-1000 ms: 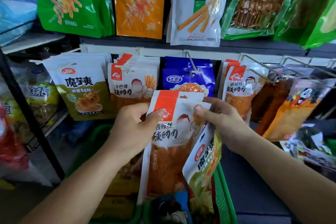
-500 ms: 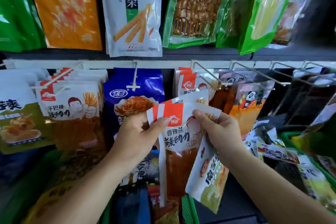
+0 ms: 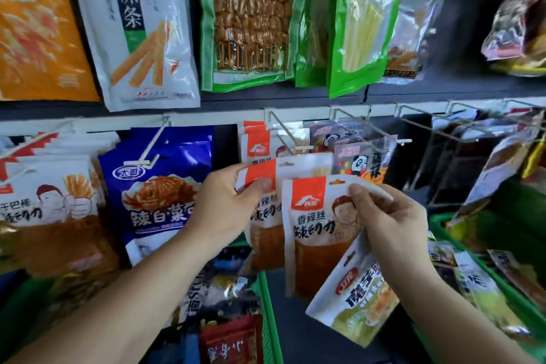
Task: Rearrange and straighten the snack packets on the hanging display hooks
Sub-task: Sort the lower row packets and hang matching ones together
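Note:
My left hand (image 3: 227, 204) pinches the top left corner of a white-and-red snack packet (image 3: 261, 216). In front of it my right hand (image 3: 390, 224) pinches the upper right corner of a matching packet (image 3: 313, 233). A white-and-green packet (image 3: 357, 301) hangs down from the same right hand. Both red-topped packets are held just below a wire hook (image 3: 288, 136) that carries more of the same kind (image 3: 257, 145). Panda-print packets (image 3: 359, 161) hang on the hook to the right.
A blue packet row (image 3: 165, 192) hangs to the left, with white-and-brown packets (image 3: 50, 210) beyond it. Larger bags hang on the upper rail, among them a white one (image 3: 133, 29) and a green one (image 3: 251, 21). Green baskets (image 3: 267, 313) of loose packets stand below.
The view has shifted right and closer to the hooks. My hands have separated the red-topped packets into two, one in each hand, and raised them toward the hook.

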The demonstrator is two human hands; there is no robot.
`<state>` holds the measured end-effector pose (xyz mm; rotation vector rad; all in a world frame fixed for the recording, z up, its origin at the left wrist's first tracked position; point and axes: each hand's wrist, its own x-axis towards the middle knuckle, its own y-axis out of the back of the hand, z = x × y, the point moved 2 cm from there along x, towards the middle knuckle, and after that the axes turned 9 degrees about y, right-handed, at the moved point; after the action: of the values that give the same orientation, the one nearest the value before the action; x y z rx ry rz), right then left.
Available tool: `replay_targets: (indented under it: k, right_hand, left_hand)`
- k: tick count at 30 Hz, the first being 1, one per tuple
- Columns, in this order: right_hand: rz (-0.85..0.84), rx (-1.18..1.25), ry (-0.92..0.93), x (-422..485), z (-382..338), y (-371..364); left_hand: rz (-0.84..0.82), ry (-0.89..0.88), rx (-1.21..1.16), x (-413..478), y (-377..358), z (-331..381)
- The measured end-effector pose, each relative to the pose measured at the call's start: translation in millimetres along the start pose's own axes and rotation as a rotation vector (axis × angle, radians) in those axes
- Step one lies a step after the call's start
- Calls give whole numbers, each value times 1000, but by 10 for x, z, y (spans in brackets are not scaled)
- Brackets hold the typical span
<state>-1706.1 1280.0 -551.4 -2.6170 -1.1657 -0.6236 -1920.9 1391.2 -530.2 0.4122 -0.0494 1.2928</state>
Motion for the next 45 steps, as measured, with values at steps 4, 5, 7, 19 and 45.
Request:
replay_targets:
  k: [4, 5, 7, 19, 45]
  right_hand:
    - [-53, -155, 66, -32, 15, 89]
    - [-58, -163, 62, -42, 12, 95]
    - [-58, -133, 53, -48, 5, 104]
    - [-11, 45, -31, -30, -3, -110]
    - [-30, 44, -10, 37, 53, -208]
  left_hand:
    - [-22, 21, -68, 98, -208, 102]
    - [-27, 23, -78, 107, -252, 122]
    - [0, 41, -102, 143, -304, 127]
    - [34, 184, -154, 260, -224, 39]
    - [72, 208, -153, 664, -220, -143]
